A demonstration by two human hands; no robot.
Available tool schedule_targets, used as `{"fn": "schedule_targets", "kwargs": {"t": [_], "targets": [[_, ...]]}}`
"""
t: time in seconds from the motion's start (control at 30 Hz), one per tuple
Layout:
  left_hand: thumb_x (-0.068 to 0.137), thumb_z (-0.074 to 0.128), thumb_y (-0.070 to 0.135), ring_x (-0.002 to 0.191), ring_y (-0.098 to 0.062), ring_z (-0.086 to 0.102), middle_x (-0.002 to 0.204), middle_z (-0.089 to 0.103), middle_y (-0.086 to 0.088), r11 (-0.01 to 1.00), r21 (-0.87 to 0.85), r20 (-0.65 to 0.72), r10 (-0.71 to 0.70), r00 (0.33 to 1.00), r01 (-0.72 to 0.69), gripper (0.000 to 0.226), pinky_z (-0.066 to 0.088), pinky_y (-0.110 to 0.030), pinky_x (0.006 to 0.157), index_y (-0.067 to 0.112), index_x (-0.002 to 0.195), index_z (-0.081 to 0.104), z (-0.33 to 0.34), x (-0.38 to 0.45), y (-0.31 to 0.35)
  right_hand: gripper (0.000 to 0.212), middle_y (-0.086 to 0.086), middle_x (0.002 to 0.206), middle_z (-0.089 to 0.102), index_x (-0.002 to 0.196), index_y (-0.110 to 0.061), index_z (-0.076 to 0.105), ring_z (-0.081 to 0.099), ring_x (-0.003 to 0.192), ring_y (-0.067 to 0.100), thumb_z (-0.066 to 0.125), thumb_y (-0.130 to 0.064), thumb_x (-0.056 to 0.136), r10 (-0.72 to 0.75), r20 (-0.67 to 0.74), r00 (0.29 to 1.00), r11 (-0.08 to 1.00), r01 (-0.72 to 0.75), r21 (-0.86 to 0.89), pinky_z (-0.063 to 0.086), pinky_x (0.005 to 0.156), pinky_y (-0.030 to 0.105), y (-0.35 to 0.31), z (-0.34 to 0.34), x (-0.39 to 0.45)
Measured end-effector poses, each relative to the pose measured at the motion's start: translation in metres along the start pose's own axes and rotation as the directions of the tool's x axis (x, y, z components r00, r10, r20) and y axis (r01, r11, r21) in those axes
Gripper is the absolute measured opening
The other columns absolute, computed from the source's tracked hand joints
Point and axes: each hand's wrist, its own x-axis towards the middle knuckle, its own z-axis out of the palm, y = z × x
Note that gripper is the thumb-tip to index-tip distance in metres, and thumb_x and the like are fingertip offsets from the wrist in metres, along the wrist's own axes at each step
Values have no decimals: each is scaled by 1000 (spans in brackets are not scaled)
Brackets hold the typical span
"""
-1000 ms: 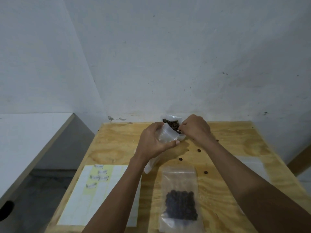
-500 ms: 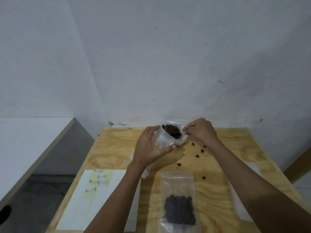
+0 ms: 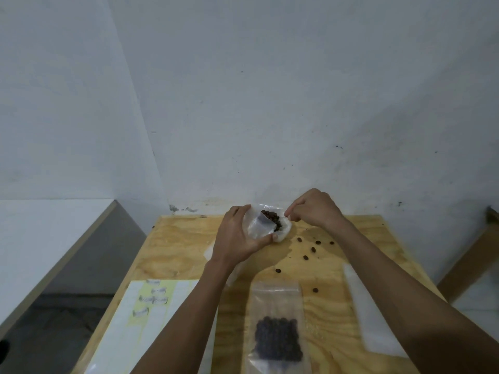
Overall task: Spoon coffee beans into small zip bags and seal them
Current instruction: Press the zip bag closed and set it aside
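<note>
Left hand [image 3: 237, 236] still gripping bean bag [image 3: 260, 226], right hand [image 3: 314, 209] pinching, drawn back rightward.

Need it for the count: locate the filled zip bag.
In the head view, the filled zip bag lies flat on the wooden table at its near edge, between the person's forearms, right of the label sheet.
</note>
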Motion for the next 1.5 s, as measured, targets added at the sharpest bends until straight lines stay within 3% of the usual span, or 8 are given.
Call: {"fn": "schedule_targets", "kwargs": {"t": [0.3,0.43,0.6,0.8,1.0,1.17,1.3,1.5], "targets": [[66,74,73,115,-22,60,127,63,-6,998,17,-36,54,998,-53,97,47,-29,94,5,133,60,0,-10,-4,26,-10,88,77,96,-33,82,63,69,9,66,-16,84,-329,-154,932,890,251,-380,39,51,20,-17,2,-23],[64,76,75,122,-17,56,133,60,-2,999,18,-15,47,999,-47,102,44,-25,99,7,138,58,-9,-12,-11,25,-5,90,78,96,-28,82,63,68,15,66,-13,86,-257,-257,932,913,146,-382,36,49,20,-8,2,-15],[61,77,76,125,-13,55,136,58,2,999,-5,36,49,998,-49,105,42,-22,101,11,141,57,-11,-9,-15,18,3,94,75,95,-19,80,69,81,25,65,-11,88,-104,-210,972,917,12,-399,57,68,32,9,27,-1],[61,78,76,120,-10,56,132,60,5,997,-36,86,65,994,-62,104,41,-19,97,12,140,57,-1,-1,-14,19,6,99,74,99,-18,79,70,88,28,66,-12,87,-66,-163,984,916,-5,-401,56,70,32,12,52,9],[66,76,70,113,-12,60,125,65,1,995,-55,91,86,992,-81,92,48,-23,94,9,133,62,8,1,-14,17,-1,66,69,75,-17,80,64,59,21,65,-16,84,49,-58,997,970,-61,-236,39,48,23,9,66,20],[65,79,67,114,-10,59,126,64,4,995,-66,82,73,994,-68,92,48,-22,94,11,136,61,10,1,-17,16,4,73,77,78,-11,81,59,54,20,67,-19,76,140,-29,990,988,-142,-66,40,52,27,13,65,26],[65,81,68,114,-8,58,127,63,5,996,-63,86,74,994,-69,93,47,-22,94,13,137,60,8,0,-18,26,-1,48,45,54,-16,48,40,44,19,67,-15,72,195,-29,980,981,-195,-3,29,49,22,11,58,20],[66,80,72,115,-8,57,127,62,6,997,-36,90,67,994,-64,94,47,-23,95,14,137,60,1,-2,-17,37,-7,42,29,49,-20,38,27,39,16,66,-14,72,178,-61,982,984,-176,30,22,48,22,14,47,12]]}}
